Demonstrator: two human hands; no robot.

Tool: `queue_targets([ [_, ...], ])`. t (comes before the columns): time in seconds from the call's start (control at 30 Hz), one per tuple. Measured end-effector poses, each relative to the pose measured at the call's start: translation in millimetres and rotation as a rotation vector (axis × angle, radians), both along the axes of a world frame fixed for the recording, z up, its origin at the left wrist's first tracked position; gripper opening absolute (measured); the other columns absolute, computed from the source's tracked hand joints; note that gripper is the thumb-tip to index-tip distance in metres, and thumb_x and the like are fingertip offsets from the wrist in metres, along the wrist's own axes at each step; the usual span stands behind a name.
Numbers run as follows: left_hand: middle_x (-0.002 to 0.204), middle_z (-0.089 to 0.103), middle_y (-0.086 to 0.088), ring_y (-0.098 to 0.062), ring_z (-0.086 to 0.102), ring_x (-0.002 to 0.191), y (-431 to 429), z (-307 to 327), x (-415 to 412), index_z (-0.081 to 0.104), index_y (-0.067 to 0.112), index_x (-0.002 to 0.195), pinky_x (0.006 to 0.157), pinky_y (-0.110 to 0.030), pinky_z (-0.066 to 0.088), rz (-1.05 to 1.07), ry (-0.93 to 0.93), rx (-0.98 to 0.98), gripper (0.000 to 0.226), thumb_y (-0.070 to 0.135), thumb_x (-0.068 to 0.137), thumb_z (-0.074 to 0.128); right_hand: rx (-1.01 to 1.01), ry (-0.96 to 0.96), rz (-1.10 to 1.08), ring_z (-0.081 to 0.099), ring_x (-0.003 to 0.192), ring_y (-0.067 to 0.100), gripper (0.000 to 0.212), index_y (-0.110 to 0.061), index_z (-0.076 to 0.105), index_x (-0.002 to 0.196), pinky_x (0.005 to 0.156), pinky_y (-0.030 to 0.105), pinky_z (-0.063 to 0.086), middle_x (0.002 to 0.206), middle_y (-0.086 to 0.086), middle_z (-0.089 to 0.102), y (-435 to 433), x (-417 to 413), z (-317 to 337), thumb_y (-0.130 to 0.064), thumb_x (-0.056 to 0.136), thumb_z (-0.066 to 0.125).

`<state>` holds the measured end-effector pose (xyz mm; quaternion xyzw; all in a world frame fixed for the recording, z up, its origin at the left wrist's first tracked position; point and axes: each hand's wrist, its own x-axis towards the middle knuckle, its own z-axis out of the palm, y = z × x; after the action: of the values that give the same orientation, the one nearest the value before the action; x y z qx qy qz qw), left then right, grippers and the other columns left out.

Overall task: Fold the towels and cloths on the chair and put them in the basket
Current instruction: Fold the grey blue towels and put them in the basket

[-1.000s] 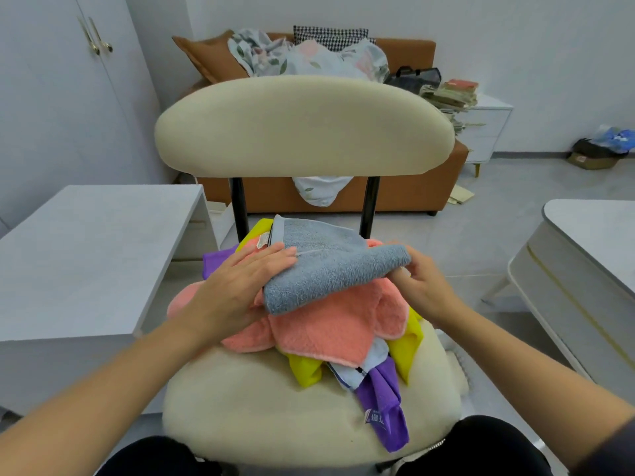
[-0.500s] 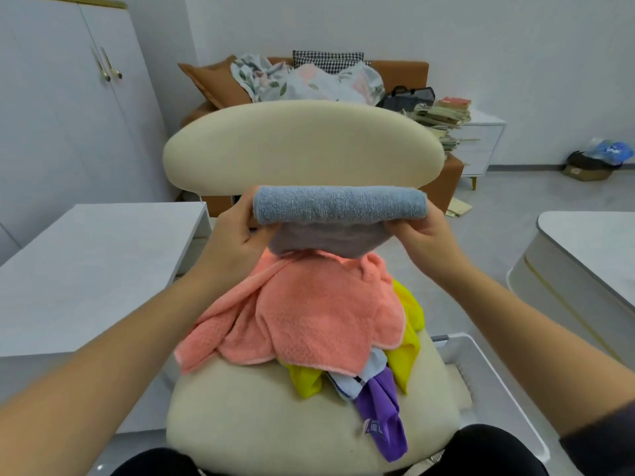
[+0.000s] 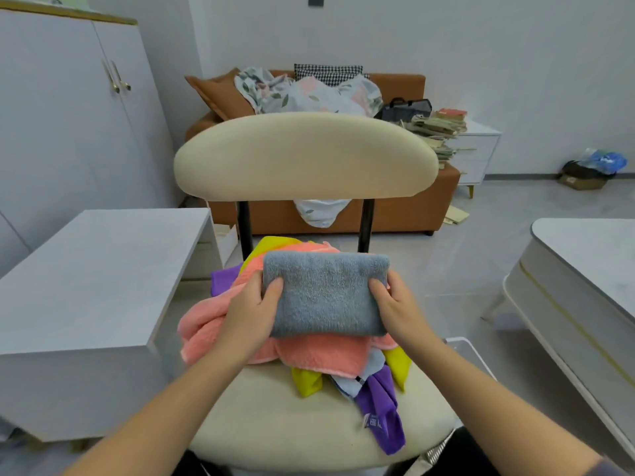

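Observation:
A folded grey towel (image 3: 326, 297) lies flat on top of the pile on the cream chair (image 3: 275, 424). My left hand (image 3: 252, 314) grips its left edge, thumb on top. My right hand (image 3: 395, 309) grips its right edge the same way. Under it lies a crumpled pink towel (image 3: 319, 355), with yellow cloths (image 3: 305, 383), a purple cloth (image 3: 381, 417) and a light blue cloth (image 3: 374, 364) sticking out beneath. A white basket (image 3: 464, 348) shows only as a rim on the floor to the right of the chair seat.
A white low cabinet (image 3: 96, 276) stands close on the left. A white table (image 3: 584, 276) stands on the right. Behind the chair back (image 3: 305, 156) is an orange sofa (image 3: 395, 214) with bedding; a nightstand with stacked books (image 3: 443, 132) is beside it.
Both hands lifted the grey towel off the pile, folded it over in the air, then brought it down flat onto the pink towel. My view tilted a little.

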<state>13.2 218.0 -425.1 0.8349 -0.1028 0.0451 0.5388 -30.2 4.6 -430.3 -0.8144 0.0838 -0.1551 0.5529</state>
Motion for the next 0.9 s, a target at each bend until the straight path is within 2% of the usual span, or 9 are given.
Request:
queue_targets([
  [0.13,0.115,0.063,-0.013,-0.027,0.056,0.105,-9,0,20,0.058,0.009,0.116,0.083,-0.033,0.04,0.125,0.163,0.178,0.033,0.032,0.097,0.045,-0.134,0.131,-0.078,0.055,0.09,0.015,0.025,-0.01,0.055,0.118,0.065,0.025,0.03,0.096,-0.004,0.057,3,19,1,-0.018,0.097,0.043],
  [0.23,0.114,0.063,-0.015,-0.026,0.055,0.1,-13,0,21,0.063,0.009,0.112,0.075,-0.029,0.034,0.137,0.226,0.272,0.035,0.034,0.097,0.043,-0.158,0.315,-0.088,0.05,0.086,0.021,0.024,-0.012,0.062,0.106,0.068,0.028,0.031,0.094,0.006,0.058,1,22,-5,-0.024,0.097,0.043],
  [0.33,0.119,0.062,-0.012,-0.028,0.056,0.11,-11,1,26,0.062,0.014,0.118,0.088,-0.031,0.041,0.083,0.323,0.229,0.04,0.041,0.094,0.045,-0.132,0.379,-0.101,0.051,0.087,0.023,0.032,-0.006,0.065,0.106,0.07,0.029,0.034,0.105,0.016,0.063,-1,24,-6,-0.028,0.097,0.043],
  [0.47,0.112,0.065,-0.006,-0.025,0.06,0.105,-3,7,33,0.065,0.013,0.112,0.097,-0.039,0.046,0.041,0.424,0.101,0.053,0.055,0.082,0.054,-0.061,0.367,-0.068,0.055,0.107,0.03,0.034,0.001,0.06,0.114,0.085,0.034,0.041,0.12,0.019,0.06,-5,24,1,-0.023,0.097,0.042],
  [0.57,0.098,0.064,-0.005,-0.023,0.061,0.093,2,8,36,0.063,0.011,0.097,0.084,-0.036,0.049,0.075,0.406,0.096,0.039,0.048,0.087,0.057,0.041,0.318,-0.033,0.054,0.096,0.02,0.025,-0.007,0.062,0.109,0.082,0.032,0.041,0.11,0.013,0.063,-8,23,3,-0.023,0.096,0.046],
  [0.7,0.097,0.061,-0.002,-0.011,0.058,0.082,3,19,28,0.054,0.018,0.091,0.067,-0.028,0.045,-0.009,0.383,-0.021,0.02,0.032,0.085,0.067,0.216,0.118,-0.048,0.059,0.096,0.015,0.015,-0.017,0.053,0.103,0.077,0.025,0.045,0.101,0.0,0.062,-11,14,4,-0.015,0.09,0.06],
  [0.73,0.103,0.059,-0.001,-0.01,0.057,0.086,5,22,25,0.052,0.018,0.097,0.072,-0.026,0.045,-0.029,0.336,0.005,0.026,0.028,0.083,0.071,0.261,0.053,-0.016,0.061,0.095,0.012,0.022,-0.02,0.051,0.106,0.076,0.022,0.047,0.104,0.0,0.063,-11,8,7,-0.012,0.089,0.061],
  [0.83,0.13,0.042,0.009,-0.006,0.043,0.119,10,41,23,0.032,0.029,0.138,0.096,-0.026,0.037,-0.199,0.04,0.237,0.088,0.042,0.064,0.079,0.224,-0.185,0.139,0.063,0.092,0.016,0.039,-0.028,0.047,0.11,0.072,0.023,0.053,0.106,0.008,0.062,-12,-10,18,-0.004,0.085,0.065],
  [0.9,0.137,0.032,0.021,0.004,0.032,0.128,4,64,16,0.017,0.043,0.144,0.103,-0.024,0.03,-0.424,-0.082,0.354,0.108,0.054,0.054,0.078,0.131,-0.31,0.241,0.061,0.092,0.023,0.042,-0.033,0.048,0.11,0.073,0.03,0.054,0.103,0.006,0.059,-12,-21,29,-0.009,0.081,0.067],
])
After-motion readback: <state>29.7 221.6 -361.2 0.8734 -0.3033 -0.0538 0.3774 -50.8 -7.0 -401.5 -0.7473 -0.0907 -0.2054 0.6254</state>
